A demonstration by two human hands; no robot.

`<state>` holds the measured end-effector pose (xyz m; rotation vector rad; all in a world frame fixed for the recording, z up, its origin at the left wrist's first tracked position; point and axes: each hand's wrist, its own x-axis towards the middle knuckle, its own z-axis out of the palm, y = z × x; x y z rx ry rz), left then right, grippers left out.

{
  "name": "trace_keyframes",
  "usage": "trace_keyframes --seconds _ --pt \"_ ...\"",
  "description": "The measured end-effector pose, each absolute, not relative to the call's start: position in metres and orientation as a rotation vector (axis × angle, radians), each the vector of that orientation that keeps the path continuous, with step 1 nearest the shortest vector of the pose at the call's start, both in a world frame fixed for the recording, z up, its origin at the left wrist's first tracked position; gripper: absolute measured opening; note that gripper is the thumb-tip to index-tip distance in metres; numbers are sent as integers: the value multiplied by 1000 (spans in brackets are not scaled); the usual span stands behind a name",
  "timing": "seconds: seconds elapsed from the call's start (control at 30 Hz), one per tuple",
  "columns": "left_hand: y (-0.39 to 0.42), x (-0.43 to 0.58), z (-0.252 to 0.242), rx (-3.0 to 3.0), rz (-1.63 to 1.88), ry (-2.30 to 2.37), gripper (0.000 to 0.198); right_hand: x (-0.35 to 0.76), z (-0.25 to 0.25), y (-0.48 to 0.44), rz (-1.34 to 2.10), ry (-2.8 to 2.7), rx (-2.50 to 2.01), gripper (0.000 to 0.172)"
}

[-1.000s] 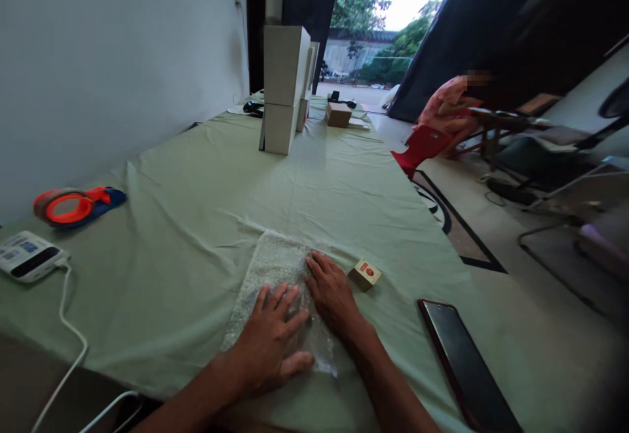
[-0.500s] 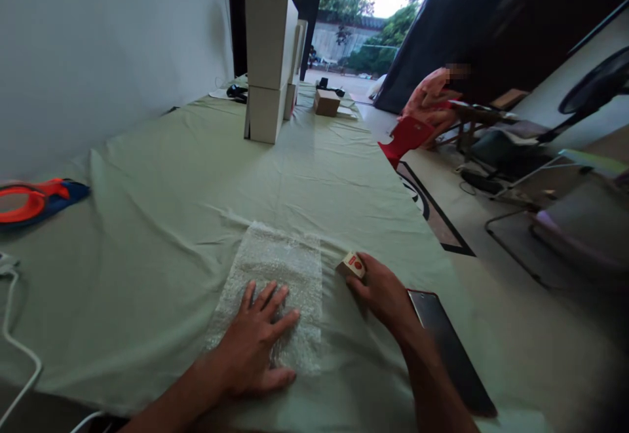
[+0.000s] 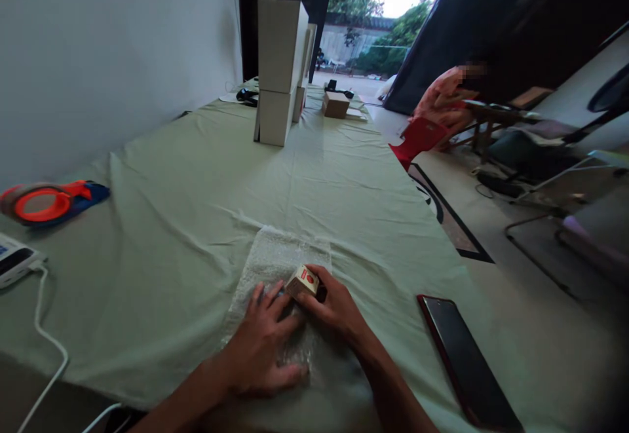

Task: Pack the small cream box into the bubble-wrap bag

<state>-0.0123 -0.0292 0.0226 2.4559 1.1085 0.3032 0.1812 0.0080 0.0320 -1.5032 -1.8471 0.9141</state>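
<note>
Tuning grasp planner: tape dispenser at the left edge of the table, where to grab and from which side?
Grip the blue handle end of the tape dispenser, coming from above on its right. It lies flat on the green cloth; the orange ring side holds the roll, so the handle looks like the freer part to pinch.

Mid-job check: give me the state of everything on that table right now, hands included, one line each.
Small box: gripped by right hand, over the bubble wrap.
Bubble wrap: flat on the tablecloth, pinned by left hand.
Left hand: palm down, fingers spread.
Right hand: closed on the box.
Phone: flat, screen dark.
Tape dispenser: lying untouched.
Stacked white boxes: upright, closed.
</note>
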Motion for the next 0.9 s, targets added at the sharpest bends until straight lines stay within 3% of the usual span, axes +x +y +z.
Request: trace_keyframes --seconds 0.07,0.2,0.27,0.77,0.9 --pt "-30 -23 15 2446 444 1271 40 185 21 8 853 -1889 -1496 50" --pt "-30 -39 -3 2469 511 1403 83 187 19 2 695 -1964 -1469 50" --pt "-30 -42 -8 2483 477 1397 91 185 23 0 656 -2009 -1404 44" --pt "-33 -44 -14 2525 491 1399 98 173 13 -6 571 -2183 -1309 48" --pt "-32 -45 -18 2539 509 1386 100 182 19 -4 607 -2208 -1294 62"
